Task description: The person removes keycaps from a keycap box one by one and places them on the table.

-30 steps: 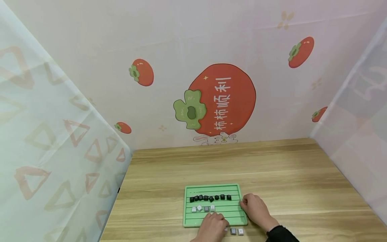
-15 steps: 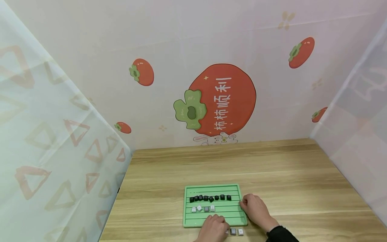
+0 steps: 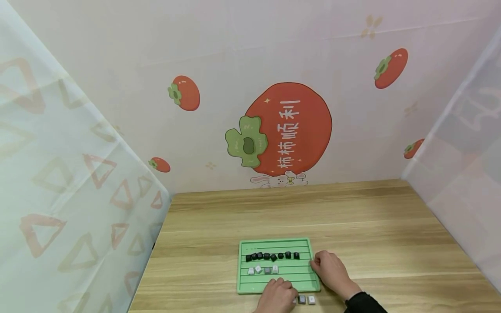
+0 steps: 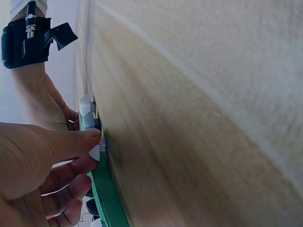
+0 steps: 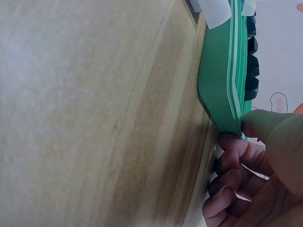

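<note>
A green ridged tray [image 3: 278,287] lies on the table, bearing a row of black keycaps [image 3: 266,256] and a shorter row of white and grey keycaps [image 3: 251,271]. My left hand [image 3: 277,296] is at the tray's near edge; in the left wrist view its thumb and index finger pinch a white keycap [image 4: 95,152]. A grey keycap [image 3: 302,299] and a white keycap [image 3: 311,300] stand on the table to its right. My right hand [image 3: 332,271] grips the tray's right edge, with thumb and index finger at the tray corner [image 5: 226,101] in the right wrist view.
The wooden table [image 3: 211,226] extends beyond the tray on both sides and behind it. A back wall [image 3: 219,52] with persimmon prints and two side walls of pale cloth enclose it. A black sleeve [image 3: 363,303] covers the right wrist.
My left hand has shifted slightly right and towards the near edge over the last second. The right hand and the tray have stayed in place.
</note>
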Motion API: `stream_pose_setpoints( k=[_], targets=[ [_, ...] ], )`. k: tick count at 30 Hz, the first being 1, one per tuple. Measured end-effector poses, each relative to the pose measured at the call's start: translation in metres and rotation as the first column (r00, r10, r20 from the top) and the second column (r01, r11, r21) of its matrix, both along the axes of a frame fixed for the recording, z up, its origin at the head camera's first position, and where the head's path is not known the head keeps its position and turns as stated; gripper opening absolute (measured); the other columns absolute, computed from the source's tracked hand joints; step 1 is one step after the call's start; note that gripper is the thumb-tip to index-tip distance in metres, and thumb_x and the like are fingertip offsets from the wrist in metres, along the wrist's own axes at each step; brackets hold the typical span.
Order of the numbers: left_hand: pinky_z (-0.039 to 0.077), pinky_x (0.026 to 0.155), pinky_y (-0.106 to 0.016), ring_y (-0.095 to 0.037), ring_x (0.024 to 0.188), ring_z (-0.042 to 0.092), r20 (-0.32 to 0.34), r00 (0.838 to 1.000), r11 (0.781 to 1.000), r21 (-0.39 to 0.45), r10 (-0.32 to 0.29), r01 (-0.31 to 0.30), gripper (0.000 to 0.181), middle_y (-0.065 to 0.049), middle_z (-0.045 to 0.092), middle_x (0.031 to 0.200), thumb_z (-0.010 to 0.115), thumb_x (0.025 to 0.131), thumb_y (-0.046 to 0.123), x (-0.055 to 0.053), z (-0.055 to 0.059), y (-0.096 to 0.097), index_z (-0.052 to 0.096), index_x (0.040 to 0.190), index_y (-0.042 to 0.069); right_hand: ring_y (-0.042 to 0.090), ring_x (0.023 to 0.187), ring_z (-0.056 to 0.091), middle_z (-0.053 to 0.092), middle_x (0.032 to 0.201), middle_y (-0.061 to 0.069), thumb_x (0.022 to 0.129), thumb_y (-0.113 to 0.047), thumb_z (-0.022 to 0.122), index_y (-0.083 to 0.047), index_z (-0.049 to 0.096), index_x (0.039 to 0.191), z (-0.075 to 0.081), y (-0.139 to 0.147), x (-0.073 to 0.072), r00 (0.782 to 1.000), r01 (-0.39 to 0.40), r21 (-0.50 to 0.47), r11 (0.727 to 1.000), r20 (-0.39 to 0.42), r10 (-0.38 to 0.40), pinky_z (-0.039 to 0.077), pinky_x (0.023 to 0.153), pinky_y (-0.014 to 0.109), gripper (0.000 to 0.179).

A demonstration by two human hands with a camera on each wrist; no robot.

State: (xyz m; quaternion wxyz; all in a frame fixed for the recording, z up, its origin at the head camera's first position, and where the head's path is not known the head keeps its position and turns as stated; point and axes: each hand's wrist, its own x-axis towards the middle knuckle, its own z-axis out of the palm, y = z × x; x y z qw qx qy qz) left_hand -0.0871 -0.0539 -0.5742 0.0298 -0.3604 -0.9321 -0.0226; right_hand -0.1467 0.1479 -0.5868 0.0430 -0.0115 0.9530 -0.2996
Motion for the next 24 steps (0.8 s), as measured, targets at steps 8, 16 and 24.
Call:
stream_pose_setpoints(
  k=[8,16,24],
  targets=[
    [0.030,0.059,-0.015,0.000,0.070,0.053,-0.003,1.000,1.000,-0.013,0.006,-0.006,0.017,0.016,0.066,0.081,0.085,0.079,0.034,0.0002,0.0018,-0.0001,0.078,0.093,0.031,0.009,0.051,0.026,0.024,0.055,-0.007,0.092,-0.014,0.069,-0.018,0.034,0.057,0.0007,0.0011,-0.0006,1.000,-0.003,-0.014,1.000,0.015,0.003,0.019,0.052,0.020,0.050],
    [0.030,0.060,-0.016,0.000,0.070,0.053,-0.007,1.000,1.000,-0.018,0.009,-0.009,0.016,0.016,0.066,0.081,0.084,0.079,0.034,-0.0002,0.0005,-0.0002,0.078,0.094,0.032,0.009,0.051,0.025,0.023,0.055,-0.007,0.092,-0.014,0.069,-0.019,0.034,0.057,0.0017,0.0019,-0.0002,1.000,-0.013,-0.019,1.000,0.017,0.013,0.019,0.053,0.020,0.050],
    [0.030,0.060,-0.016,0.000,0.070,0.052,-0.004,1.000,1.000,-0.019,0.006,-0.006,0.016,0.016,0.065,0.081,0.083,0.079,0.032,0.0002,0.0009,-0.0004,0.077,0.094,0.032,0.009,0.051,0.026,0.023,0.055,-0.007,0.092,-0.013,0.069,-0.018,0.034,0.057,-0.0001,0.0017,-0.0004,1.000,-0.010,-0.013,1.000,0.013,0.010,0.018,0.052,0.020,0.050]
  ],
)
